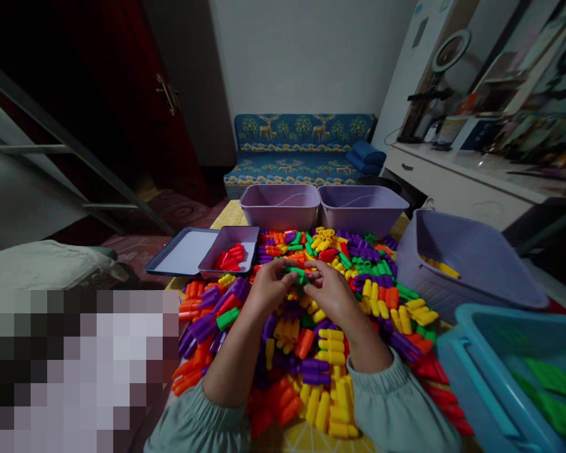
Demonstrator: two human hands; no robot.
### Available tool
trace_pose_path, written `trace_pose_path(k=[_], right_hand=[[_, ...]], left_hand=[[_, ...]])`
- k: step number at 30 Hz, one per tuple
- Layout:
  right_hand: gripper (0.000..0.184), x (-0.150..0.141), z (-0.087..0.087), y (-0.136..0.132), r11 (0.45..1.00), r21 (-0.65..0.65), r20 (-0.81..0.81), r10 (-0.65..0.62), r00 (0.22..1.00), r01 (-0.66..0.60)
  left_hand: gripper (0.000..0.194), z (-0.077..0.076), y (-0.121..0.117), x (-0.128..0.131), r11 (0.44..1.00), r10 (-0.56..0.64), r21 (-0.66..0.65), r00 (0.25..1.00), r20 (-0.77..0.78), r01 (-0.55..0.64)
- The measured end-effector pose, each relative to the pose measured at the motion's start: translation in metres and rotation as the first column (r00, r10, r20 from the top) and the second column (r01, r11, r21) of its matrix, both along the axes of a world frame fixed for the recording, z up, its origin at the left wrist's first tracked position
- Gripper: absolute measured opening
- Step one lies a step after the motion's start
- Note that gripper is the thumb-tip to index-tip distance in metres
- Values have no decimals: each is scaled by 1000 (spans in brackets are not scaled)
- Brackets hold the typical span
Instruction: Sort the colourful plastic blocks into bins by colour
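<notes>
Above the middle of a spread pile of plastic pieces, my left hand (274, 282) pinches a green bullet-shaped plastic building piece (298, 274). On the other side of that piece, the fingers of my right hand (329, 284) close on it too. My fingers partly cover it, so I cannot tell whether it is one piece or more joined. Below my hands lie yellow pieces (331, 345), purple pieces (316, 371) and orange pieces (283, 402), many joined side by side in small rows.
Red pieces lie in a shallow tray (207, 274) beside its white lid (183, 248). Two purple bins (280, 214) (363, 217) stand at the back. A third purple bin (419, 277) holds yellow pieces. The blue bin (481, 377) at right holds green pieces.
</notes>
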State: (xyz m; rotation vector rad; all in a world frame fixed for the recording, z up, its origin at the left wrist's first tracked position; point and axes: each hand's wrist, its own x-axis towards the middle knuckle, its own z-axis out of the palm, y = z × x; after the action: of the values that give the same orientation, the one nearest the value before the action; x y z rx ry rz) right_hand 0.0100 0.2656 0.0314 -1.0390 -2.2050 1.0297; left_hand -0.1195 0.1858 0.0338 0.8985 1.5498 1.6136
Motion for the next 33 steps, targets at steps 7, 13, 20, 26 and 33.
trace_pose_path(k=[7, 13, 20, 26, 33], right_hand=[[31, 1, 3, 8, 988, -146, -362, -106, 926, 56], [29, 4, 27, 0, 921, -384, -605, -200, 771, -62], [19, 27, 68, -4, 939, -342, -864, -305, 400, -24], [15, 72, 100, 6, 891, -433, -900, -418, -124, 137], [39, 116, 109, 13, 807, -502, -865, -468, -179, 311]], left_hand=[[51, 9, 1, -1, 992, 79, 73, 963, 257, -101], [51, 9, 0, 0, 992, 56, 86, 944, 326, -89], [49, 10, 0, 1, 993, 64, 71, 935, 348, -94], [50, 7, 1, -1, 993, 56, 83, 943, 327, -88], [50, 3, 4, -1, 991, 58, 96, 935, 351, -97]])
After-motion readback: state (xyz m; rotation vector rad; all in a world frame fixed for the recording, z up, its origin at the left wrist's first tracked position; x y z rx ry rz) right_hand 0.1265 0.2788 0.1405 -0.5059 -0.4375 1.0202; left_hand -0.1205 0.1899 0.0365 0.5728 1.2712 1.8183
